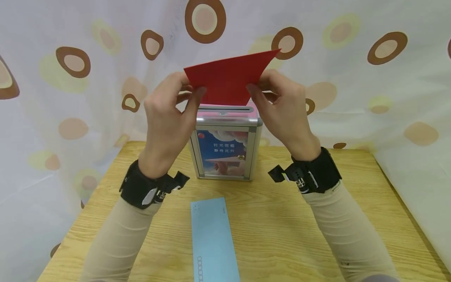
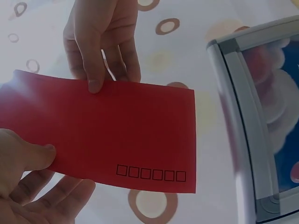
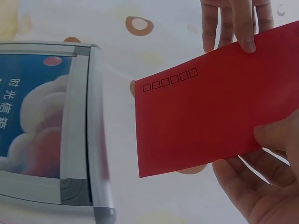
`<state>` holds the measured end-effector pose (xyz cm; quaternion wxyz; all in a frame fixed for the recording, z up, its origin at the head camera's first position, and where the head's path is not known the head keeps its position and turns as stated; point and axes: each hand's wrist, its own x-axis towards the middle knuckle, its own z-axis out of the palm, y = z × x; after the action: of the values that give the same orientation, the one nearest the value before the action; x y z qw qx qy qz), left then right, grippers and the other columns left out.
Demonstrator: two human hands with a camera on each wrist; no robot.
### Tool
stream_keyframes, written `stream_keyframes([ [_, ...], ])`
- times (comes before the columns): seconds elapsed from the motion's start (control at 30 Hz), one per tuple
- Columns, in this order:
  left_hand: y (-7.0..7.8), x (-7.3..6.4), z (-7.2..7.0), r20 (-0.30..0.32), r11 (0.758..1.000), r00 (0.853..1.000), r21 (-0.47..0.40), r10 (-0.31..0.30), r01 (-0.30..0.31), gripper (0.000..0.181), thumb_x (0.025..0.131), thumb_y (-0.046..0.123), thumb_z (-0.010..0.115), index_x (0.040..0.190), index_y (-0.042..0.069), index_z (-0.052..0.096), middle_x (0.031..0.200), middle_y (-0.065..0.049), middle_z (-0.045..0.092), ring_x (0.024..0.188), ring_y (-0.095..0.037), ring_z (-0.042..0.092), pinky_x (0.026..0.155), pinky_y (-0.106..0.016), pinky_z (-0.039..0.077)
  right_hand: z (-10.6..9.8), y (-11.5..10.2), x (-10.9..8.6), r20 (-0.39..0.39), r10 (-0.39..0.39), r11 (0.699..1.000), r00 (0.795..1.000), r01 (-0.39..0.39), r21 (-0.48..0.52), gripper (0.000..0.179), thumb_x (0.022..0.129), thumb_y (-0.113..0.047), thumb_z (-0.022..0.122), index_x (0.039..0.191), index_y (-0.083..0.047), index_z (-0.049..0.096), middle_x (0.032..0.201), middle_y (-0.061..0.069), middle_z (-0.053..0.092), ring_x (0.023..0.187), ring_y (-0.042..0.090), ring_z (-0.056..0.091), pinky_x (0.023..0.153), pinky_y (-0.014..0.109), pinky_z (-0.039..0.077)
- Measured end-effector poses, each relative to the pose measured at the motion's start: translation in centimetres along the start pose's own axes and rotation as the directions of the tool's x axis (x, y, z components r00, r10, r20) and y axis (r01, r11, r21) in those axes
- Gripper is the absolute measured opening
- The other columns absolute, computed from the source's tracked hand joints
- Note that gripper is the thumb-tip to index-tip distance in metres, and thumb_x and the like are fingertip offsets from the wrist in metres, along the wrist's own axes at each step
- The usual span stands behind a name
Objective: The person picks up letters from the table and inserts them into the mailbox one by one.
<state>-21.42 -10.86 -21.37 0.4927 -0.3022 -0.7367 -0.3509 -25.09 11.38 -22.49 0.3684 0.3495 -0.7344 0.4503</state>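
Left hand (image 1: pixel 170 113), right hand (image 1: pixel 287 109) pinched red envelope (image 1: pixel 227 80) near box (image 1: pixel 225 154), not inside yet; blue envelope (image 1: pixel 213 239) lay untouched on table (image 1: pixel 282 227)

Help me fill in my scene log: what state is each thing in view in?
Box: upright on the table
Front door: closed
Red envelope: held up, slightly bowed, apart from the box
Blue envelope: lying flat on the table
Left hand: pinching the red envelope
Right hand: pinching the red envelope
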Motion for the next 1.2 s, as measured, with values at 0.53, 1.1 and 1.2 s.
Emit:
stream_keyframes([
  [0.53,-2.3,-1.0,0.7,0.082,0.999,0.996,0.014,-0.045,0.044,0.019,0.1,0.01,0.067,0.111,-0.004,0.069,0.108,-0.017,0.075,0.095,-0.026,0.074,0.082,-0.034,0.064,1.3,1.7,-0.3,0.053,0.096,0.992,0.994,-0.091,-0.087,0.019,0.098,-0.007,0.069,0.114,0.003,0.072,0.108,0.011,0.078,0.097,0.019,0.076,0.085,0.029,0.062],
  [1.1,-3.5,-1.6,0.9,0.144,0.997,0.988,0.068,-0.053,0.044,0.021,0.103,0.004,0.06,0.121,-0.005,0.067,0.109,-0.02,0.072,0.1,-0.029,0.072,0.082,-0.037,0.064,1.8,1.4,-0.5,0.098,0.094,0.993,0.991,-0.086,-0.084,0.014,0.097,-0.004,0.068,0.11,0.003,0.071,0.106,0.012,0.077,0.097,0.021,0.076,0.086,0.038,0.063],
  [1.2,-3.8,-1.8,1.1,0.15,0.996,0.987,0.076,-0.064,0.053,0.021,0.102,0.002,0.06,0.121,-0.005,0.067,0.11,-0.02,0.072,0.1,-0.03,0.072,0.08,-0.037,0.064,1.4,0.7,-0.3,0.055,0.05,0.996,0.997,-0.045,-0.078,0.015,0.097,-0.003,0.069,0.11,0.003,0.071,0.106,0.012,0.077,0.098,0.021,0.076,0.086,0.036,0.063],
])
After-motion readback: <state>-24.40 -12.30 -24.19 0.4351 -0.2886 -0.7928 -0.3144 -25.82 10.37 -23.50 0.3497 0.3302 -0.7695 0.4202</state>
